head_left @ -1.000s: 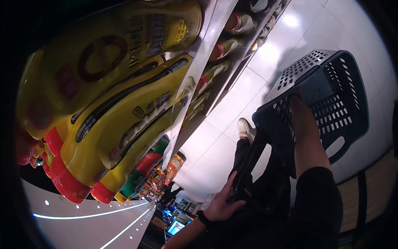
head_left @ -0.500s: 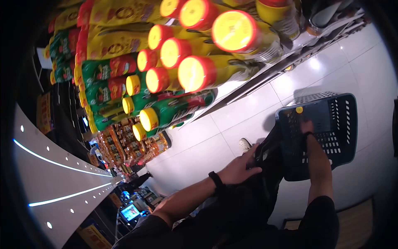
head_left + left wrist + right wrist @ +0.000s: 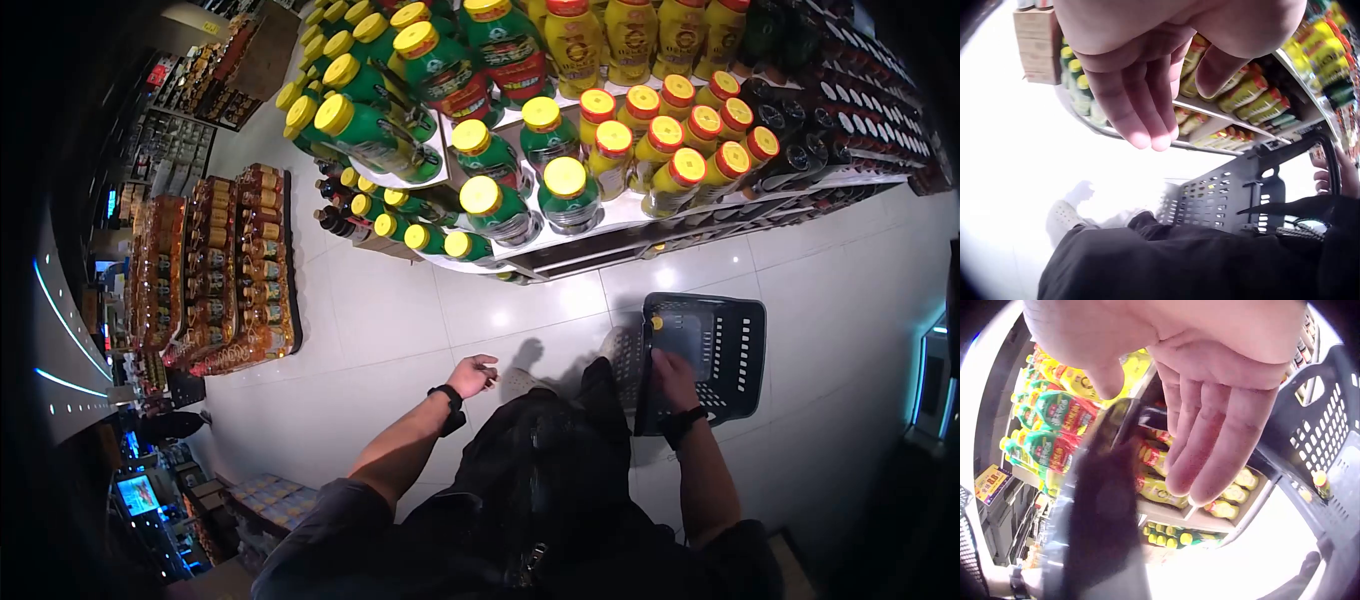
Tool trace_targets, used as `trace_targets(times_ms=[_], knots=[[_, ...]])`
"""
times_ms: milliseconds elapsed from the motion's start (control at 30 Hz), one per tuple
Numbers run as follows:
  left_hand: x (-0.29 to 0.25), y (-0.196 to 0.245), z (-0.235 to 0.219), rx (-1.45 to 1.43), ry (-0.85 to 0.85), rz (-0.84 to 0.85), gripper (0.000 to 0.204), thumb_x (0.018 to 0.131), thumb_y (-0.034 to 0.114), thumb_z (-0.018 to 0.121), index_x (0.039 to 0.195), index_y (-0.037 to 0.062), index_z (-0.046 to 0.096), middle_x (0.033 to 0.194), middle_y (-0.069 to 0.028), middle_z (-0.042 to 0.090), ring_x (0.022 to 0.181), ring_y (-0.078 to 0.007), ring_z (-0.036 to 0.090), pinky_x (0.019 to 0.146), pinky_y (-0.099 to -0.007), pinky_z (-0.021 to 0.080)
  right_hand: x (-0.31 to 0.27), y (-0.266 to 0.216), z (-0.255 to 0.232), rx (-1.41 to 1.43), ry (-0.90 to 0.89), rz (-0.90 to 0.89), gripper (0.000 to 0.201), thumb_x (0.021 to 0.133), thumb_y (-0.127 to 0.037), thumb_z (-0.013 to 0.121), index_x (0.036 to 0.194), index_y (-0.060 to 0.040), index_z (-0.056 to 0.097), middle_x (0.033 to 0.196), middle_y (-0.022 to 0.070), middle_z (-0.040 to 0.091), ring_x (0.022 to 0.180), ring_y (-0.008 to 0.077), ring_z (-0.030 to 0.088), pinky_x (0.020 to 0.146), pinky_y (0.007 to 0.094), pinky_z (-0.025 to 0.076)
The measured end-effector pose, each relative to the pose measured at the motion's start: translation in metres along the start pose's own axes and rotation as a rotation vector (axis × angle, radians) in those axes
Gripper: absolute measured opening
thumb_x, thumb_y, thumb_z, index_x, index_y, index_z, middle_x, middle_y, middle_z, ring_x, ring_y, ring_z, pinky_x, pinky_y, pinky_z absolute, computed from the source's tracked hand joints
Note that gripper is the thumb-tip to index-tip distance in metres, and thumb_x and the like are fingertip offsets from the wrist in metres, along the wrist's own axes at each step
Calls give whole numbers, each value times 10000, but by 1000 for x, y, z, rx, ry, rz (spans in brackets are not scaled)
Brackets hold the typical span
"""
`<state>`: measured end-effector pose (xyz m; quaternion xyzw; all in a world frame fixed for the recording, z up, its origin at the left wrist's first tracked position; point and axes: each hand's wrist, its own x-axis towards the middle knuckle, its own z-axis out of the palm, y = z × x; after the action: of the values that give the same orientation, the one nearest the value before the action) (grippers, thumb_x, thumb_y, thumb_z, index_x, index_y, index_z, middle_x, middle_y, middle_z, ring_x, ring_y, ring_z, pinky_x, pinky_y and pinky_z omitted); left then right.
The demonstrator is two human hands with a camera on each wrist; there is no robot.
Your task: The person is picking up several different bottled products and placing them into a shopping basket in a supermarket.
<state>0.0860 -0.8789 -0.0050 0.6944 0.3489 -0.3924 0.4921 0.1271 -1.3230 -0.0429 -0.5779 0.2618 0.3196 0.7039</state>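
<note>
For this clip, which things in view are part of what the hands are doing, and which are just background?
In hand:
- dark plastic shopping basket, with the right hand at its near edge
- left hand, hanging free, holding nothing

Background:
- green bottles with yellow caps on the shelf
- yellow bottles with red-rimmed caps
- floor stack of amber bottles
- white tiled floor

Dark perforated basket [image 3: 735,350], green yellow-capped bottles [image 3: 497,205], yellow red-capped bottles [image 3: 668,180]

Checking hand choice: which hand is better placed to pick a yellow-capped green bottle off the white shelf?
Left. The left hand hangs free, holding nothing; the right hand is occupied at the dark perforated plastic basket.
</note>
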Motion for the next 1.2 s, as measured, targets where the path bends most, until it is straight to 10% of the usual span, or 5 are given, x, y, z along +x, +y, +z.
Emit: trace_targets(times_ms=[467, 733, 767, 900, 1200], knots=[[-97, -330, -166, -470, 190, -230, 332, 867, 35, 512, 1193, -7, 553, 894, -178, 683, 678, -268, 670, 577, -375, 571, -6, 128, 106, -559, 565, -27, 343, 853, -304, 706, 695, -51, 535, 499, 10, 462, 381, 145, 454, 359, 311, 326], [-104, -378, -205, -600, 166, -212, 342, 886, 76, 524, 1212, -25, 534, 935, -202, 684, 709, -292, 684, 590, -370, 573, -2, 173, 146, -641, 597, -97, 389, 803, -347, 749, 694, -7, 595, 556, 53, 547, 453, 161, 522, 424, 330, 387], [-102, -378, -210, -570, 189, -214, 359, 885, 80, 529, 1228, -24, 522, 930, -197, 684, 679, -278, 678, 578, -359, 572, -20, 153, 168, -680, 551, 25, 499, 768, -373, 768, 907, 95, 664, 732, 163, 670, 682, 260, 642, 682, 374, 493], [-91, -371, -224, -573, 188, -183, 361, 892, 88, 530, 1236, -21, 517, 914, -190, 684, 669, -264, 676, 578, -351, 570, -35, 147, 206, -637, 500, 64, 601, 736, -350, 783, 1000, 162, 609, 855, 225, 677, 802, 302, 656, 788, 364, 485], [-99, -352, -281, -667, 237, -181, 365, 889, 105, 539, 1231, -22, 519, 911, -179, 686, 709, -267, 679, 630, -353, 572, -39, 174, 257, -629, 540, -24, 159, 735, -138, 699, 707, 10, 649, 584, 34, 575, 521, 144, 507, 529, 335, 402]])
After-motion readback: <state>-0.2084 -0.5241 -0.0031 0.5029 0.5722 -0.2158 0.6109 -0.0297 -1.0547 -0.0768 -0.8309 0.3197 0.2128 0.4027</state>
